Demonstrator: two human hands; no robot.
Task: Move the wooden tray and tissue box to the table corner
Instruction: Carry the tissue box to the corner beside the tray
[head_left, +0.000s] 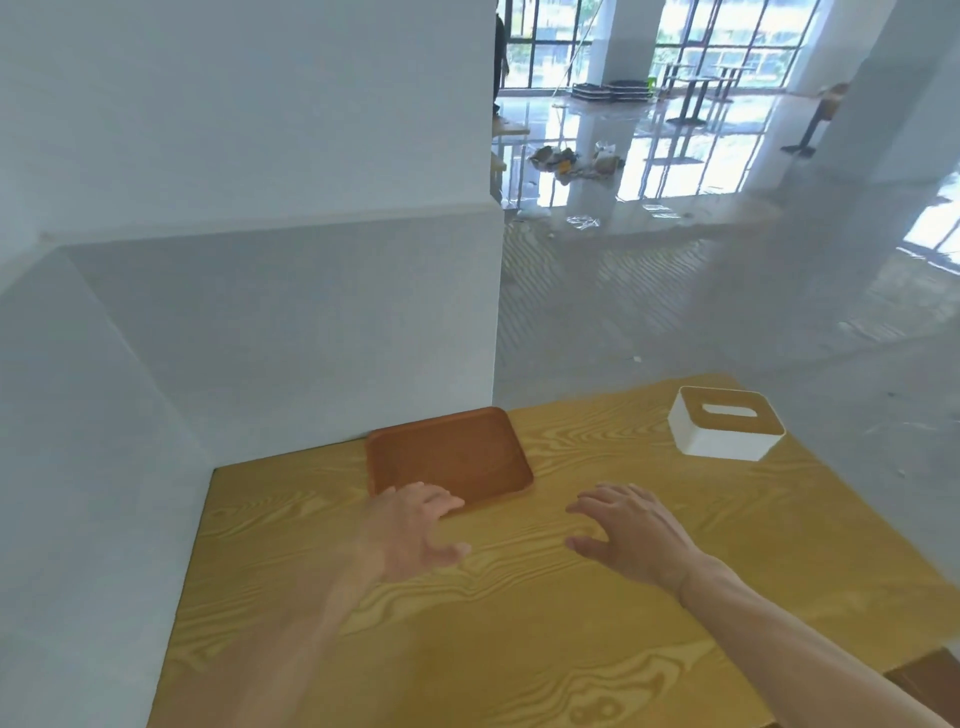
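A brown wooden tray (449, 453) lies flat on the yellow wood-grain table (519, 623), against the white wall at the far side. My left hand (415, 527) hovers open at the tray's near edge, fingertips over its rim, holding nothing. My right hand (631, 532) is open above the bare tabletop to the right of the tray, fingers spread. A white tissue box with a wooden lid (727, 423) stands at the table's far right corner, well apart from both hands.
White partition walls (260, 322) border the table at the back and left. The table's right edge drops to a glossy floor (727, 286). Far off stand stools, tables and clutter by large windows.
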